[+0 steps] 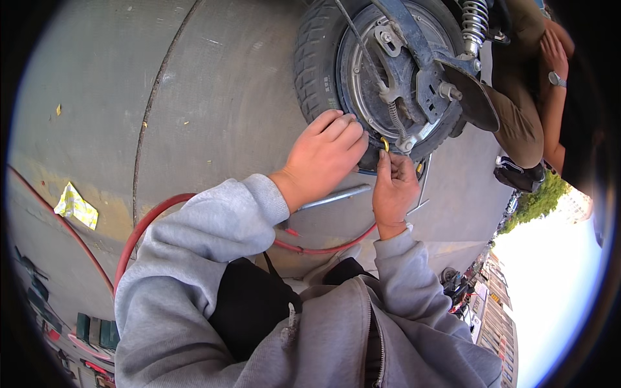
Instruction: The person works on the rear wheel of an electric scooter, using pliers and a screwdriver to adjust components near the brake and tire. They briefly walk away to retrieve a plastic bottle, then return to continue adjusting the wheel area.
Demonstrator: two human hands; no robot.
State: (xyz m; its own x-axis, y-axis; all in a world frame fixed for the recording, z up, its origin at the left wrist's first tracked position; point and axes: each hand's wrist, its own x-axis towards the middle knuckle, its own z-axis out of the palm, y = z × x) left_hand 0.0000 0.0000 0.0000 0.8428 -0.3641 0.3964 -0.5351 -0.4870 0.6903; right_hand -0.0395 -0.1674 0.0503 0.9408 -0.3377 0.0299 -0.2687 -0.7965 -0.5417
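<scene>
A black knobby tyre [314, 71] surrounds a metal hub [362, 68] with a brake arm, rod and spring at the top centre of the head view. My left hand [328, 143] rests on the tyre's lower left inner edge, its fingers curled closed against it. My right hand [394, 184] is just to the right and lower, thumb and finger pinched on a small yellow bent valve stem [385, 144] at the rim. A steel bar [333, 195] lies on the ground below the wheel; its left end is hidden by my left arm.
A coiled shock absorber [474, 26] rises beside the wheel. Another person [521, 119] is close on the right, near a dark bag [517, 173]. A red hose [317, 249] crosses the pavement below. A yellow-white cloth [76, 205] lies left. Motorbikes [456, 284] stand behind.
</scene>
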